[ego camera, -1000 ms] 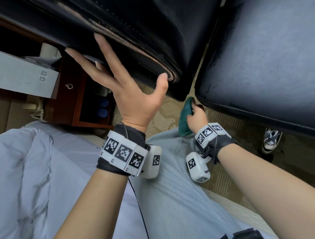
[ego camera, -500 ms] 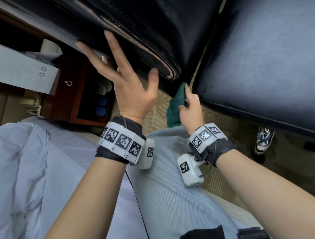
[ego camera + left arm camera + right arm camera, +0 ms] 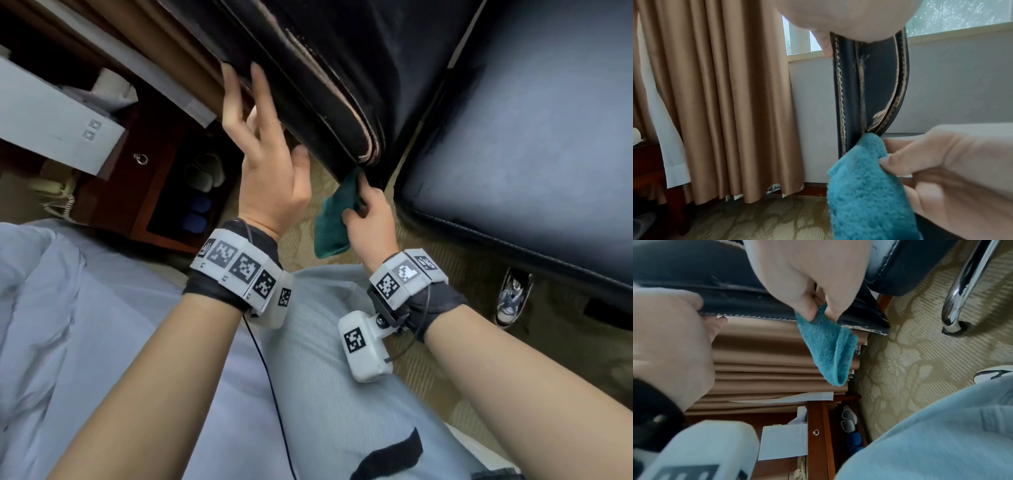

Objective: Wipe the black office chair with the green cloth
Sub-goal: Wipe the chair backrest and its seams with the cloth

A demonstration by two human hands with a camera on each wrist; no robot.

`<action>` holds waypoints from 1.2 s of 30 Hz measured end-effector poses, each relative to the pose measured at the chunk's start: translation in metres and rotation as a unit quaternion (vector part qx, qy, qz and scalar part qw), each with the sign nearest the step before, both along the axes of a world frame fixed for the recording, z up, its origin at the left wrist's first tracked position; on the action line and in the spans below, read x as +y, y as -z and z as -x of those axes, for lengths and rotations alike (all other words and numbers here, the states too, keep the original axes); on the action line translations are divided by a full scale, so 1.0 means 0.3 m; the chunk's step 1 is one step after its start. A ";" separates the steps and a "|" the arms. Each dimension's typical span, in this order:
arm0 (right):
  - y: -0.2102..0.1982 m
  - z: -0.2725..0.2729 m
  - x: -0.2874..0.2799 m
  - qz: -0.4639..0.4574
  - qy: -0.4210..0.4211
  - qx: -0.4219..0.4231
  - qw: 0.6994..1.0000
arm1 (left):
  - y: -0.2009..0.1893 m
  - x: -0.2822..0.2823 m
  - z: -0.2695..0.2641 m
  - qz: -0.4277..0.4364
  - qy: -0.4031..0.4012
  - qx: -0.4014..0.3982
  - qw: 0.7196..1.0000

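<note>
The right hand (image 3: 368, 219) pinches the green cloth (image 3: 334, 219) between thumb and fingers, its upper tip touching the lower corner of the black office chair (image 3: 329, 68) backrest, its long axis hanging down toward the carpet. The left hand (image 3: 267, 171), fingers straight, rests on the backrest's worn edge.

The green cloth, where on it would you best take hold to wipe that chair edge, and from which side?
Hold the green cloth near its top fold, as the right hand does now, pinching it from the seat side. The cloth tapers to a bunched tip pressed at the worn lower corner of the chair back, while the rest hangs loose, so a grip close to the tip probably gives the firmest press.
</note>
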State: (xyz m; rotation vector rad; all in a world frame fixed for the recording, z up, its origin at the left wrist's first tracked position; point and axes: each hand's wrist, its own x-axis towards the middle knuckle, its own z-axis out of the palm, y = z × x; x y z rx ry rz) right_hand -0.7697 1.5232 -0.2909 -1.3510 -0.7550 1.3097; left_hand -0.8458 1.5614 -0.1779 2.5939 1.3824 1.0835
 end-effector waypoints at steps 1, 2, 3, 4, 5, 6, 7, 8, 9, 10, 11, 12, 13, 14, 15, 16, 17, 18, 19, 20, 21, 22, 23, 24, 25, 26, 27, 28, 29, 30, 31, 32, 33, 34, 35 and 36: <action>0.001 0.000 -0.004 0.001 0.014 -0.003 1.000 | 0.001 -0.001 0.003 0.005 -0.001 0.005 1.000; 0.001 0.002 -0.005 0.004 0.028 -0.008 1.000 | 0.001 -0.003 0.007 0.009 -0.003 0.009 1.000; -0.001 0.008 -0.005 0.007 0.038 -0.017 0.999 | 0.001 -0.005 0.012 0.015 -0.003 0.013 1.000; -0.004 0.016 -0.003 0.009 0.043 -0.027 0.999 | 0.000 -0.006 0.014 0.021 -0.003 0.016 1.000; -0.007 0.026 0.000 0.008 0.045 -0.032 0.998 | -0.002 -0.008 0.013 0.025 -0.003 0.017 1.000; -0.011 0.036 0.003 0.009 0.045 -0.030 0.999 | -0.003 -0.010 0.011 0.025 -0.003 0.019 1.000; -0.016 0.044 0.005 0.009 0.044 -0.027 0.999 | -0.005 -0.012 0.008 0.024 -0.003 0.020 1.000; -0.019 0.051 0.006 0.007 0.042 -0.027 0.999 | -0.006 -0.014 0.005 0.023 -0.003 0.021 1.000; -0.022 0.053 0.004 0.004 0.037 -0.030 0.999 | -0.006 -0.014 0.003 0.024 -0.003 0.022 0.999; -0.022 0.054 -0.001 -0.002 0.029 -0.034 0.999 | -0.006 -0.015 0.001 0.026 -0.004 0.024 0.999; -0.020 0.051 -0.008 -0.010 0.019 -0.038 0.999 | -0.006 -0.016 0.000 0.030 -0.006 0.027 0.999; -0.016 0.046 -0.017 -0.018 0.008 -0.042 0.999 | -0.007 -0.019 0.000 0.035 -0.007 0.029 0.999; -0.013 0.038 -0.027 -0.026 -0.004 -0.049 0.998 | -0.010 -0.022 0.001 0.038 -0.007 0.032 0.999; -0.009 0.027 -0.037 -0.030 -0.012 -0.058 0.998 | -0.013 -0.024 0.003 0.039 -0.006 0.034 0.999; -0.003 0.015 -0.047 -0.028 -0.013 -0.066 0.997 | -0.017 -0.026 0.006 0.037 -0.008 0.034 0.999; 0.007 0.001 -0.054 -0.019 -0.001 -0.072 0.997 | -0.021 -0.027 0.009 0.034 -0.010 0.031 0.999; 0.017 -0.014 -0.057 0.000 0.026 -0.071 0.997 | -0.024 -0.028 0.012 0.030 -0.012 0.026 0.999; 0.028 -0.028 -0.057 0.024 0.062 -0.063 0.996 | -0.024 -0.029 0.015 0.025 -0.012 0.018 0.999; 0.038 -0.041 -0.054 0.044 0.094 -0.054 0.993 | -0.023 -0.029 0.015 0.022 -0.010 0.012 1.000; 0.042 -0.050 -0.047 0.056 0.115 -0.048 0.991 | -0.020 -0.029 0.014 0.021 -0.007 0.008 1.000; 0.041 -0.053 -0.036 0.058 0.119 -0.050 0.990 | -0.018 -0.030 0.013 0.023 -0.006 0.005 1.000; 0.032 -0.053 -0.020 0.053 0.109 -0.056 0.991 | -0.016 -0.032 0.010 0.024 -0.007 0.004 1.000; 0.022 -0.048 -0.004 0.044 0.089 -0.067 0.993 | -0.016 -0.033 0.008 0.027 -0.007 0.002 1.000; 0.009 -0.040 0.009 0.034 0.068 -0.079 0.994 | -0.017 -0.034 0.008 0.031 -0.006 0.003 1.000; -0.001 -0.032 0.018 0.028 0.051 -0.084 0.995 | -0.019 -0.035 0.010 0.034 -0.006 0.005 0.999; -0.007 -0.027 0.020 0.023 0.043 -0.080 0.996 | -0.020 -0.035 0.013 0.036 -0.007 0.010 0.999; -0.008 -0.026 0.016 0.018 0.043 -0.072 0.996 | -0.022 -0.034 0.017 0.038 -0.008 0.017 0.999; -0.010 -0.032 0.001 0.012 0.052 -0.061 0.997 | -0.024 -0.035 0.021 0.041 -0.010 0.022 0.999; -0.014 -0.044 -0.018 0.005 0.071 -0.051 0.996 | -0.025 -0.036 0.023 0.044 -0.012 0.027 0.999; -0.019 -0.061 -0.038 -0.012 0.094 -0.051 0.994 | -0.026 -0.037 0.023 0.043 -0.015 0.029 0.999; -0.030 -0.079 -0.057 -0.042 0.117 -0.069 0.990 | -0.026 -0.038 0.020 0.041 -0.018 0.028 0.999; -0.049 -0.095 -0.074 -0.084 0.135 -0.100 0.982 | -0.026 -0.040 0.017 0.039 -0.020 0.023 0.999; -0.069 -0.110 -0.086 -0.131 0.151 -0.132 0.971 | -0.025 -0.042 0.011 0.036 -0.022 0.015 0.999; -0.093 -0.121 -0.092 -0.178 0.163 -0.156 0.958 | -0.025 -0.044 0.005 0.033 -0.024 0.003 0.999; -0.119 -0.129 -0.093 -0.220 0.171 -0.177 0.944 | -0.024 -0.046 -0.003 0.030 -0.026 -0.009 0.999; -0.145 -0.135 -0.090 -0.256 0.175 -0.200 0.929 | -0.024 -0.048 -0.011 0.025 -0.027 -0.021 0.999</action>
